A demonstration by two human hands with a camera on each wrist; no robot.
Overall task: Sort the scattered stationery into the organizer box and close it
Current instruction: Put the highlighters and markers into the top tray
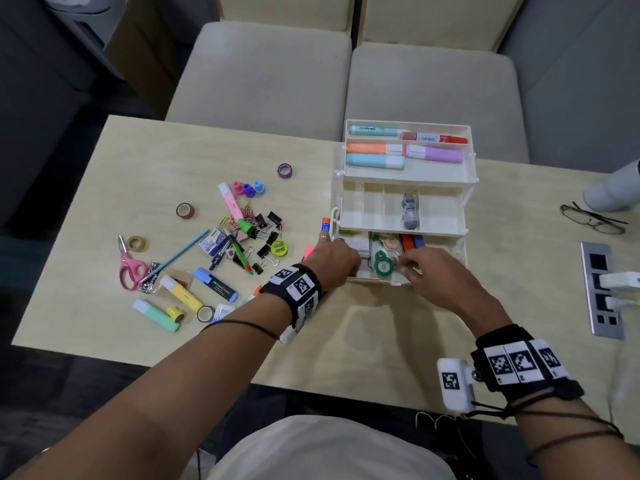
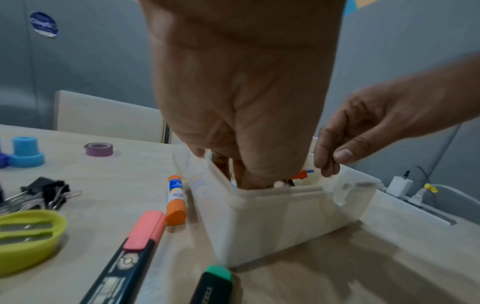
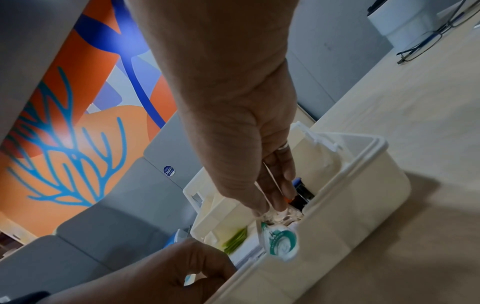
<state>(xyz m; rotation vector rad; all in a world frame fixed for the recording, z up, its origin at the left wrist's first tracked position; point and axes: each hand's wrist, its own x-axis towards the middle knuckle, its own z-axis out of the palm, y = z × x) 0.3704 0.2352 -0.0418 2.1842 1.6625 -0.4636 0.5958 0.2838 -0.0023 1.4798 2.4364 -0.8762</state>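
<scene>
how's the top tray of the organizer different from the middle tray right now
The top tray holds five highlighters lying lengthwise; the middle tray holds one small grey item in a single compartment. The top tray has one long divider, the middle several short cross dividers. Both are white, swung open and stepped back.

A pale wooden table (image 1: 104, 209) stands before two beige cushioned chairs (image 1: 263, 74); grey panels and an orange-and-blue mural (image 3: 78, 115) line the wall.
</scene>
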